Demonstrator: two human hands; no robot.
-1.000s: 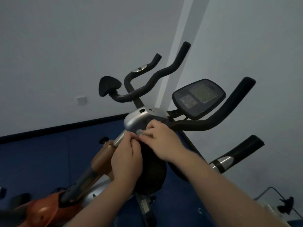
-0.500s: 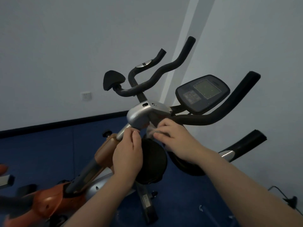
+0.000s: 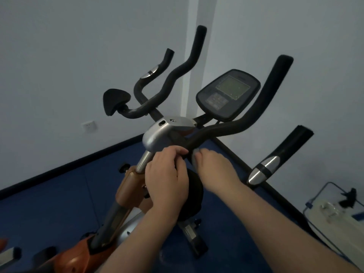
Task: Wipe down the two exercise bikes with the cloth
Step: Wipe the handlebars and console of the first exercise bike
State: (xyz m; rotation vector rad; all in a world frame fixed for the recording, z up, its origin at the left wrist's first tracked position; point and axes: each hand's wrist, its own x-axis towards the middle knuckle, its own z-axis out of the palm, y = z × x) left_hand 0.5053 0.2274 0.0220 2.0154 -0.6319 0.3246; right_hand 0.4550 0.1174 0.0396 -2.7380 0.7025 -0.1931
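An orange and silver exercise bike [image 3: 130, 186] stands in front of me, with black foam handlebars [image 3: 236, 127], a silver stem cap [image 3: 157, 134] and a dark console [image 3: 228, 93]. My left hand [image 3: 167, 180] is closed around the stem just under the silver cap. My right hand [image 3: 214, 170] presses a small pale cloth [image 3: 194, 156] against the black handlebar near its base; only a sliver of cloth shows under the fingers. A second black handlebar set [image 3: 167, 75] with a seat-like pad [image 3: 115, 101] rises behind.
White walls meet in a corner behind the bike, with a socket [image 3: 89, 126] at the left. The floor [image 3: 49, 194] is blue. A black grip with a silver sensor [image 3: 275, 158] juts at the right. A white device with cables [image 3: 331, 211] lies at the lower right.
My view has shifted closer and higher over the bike. My right hand has slid with the cloth from the silver cap to the base of the black handlebar. My left hand keeps its grip on the stem.
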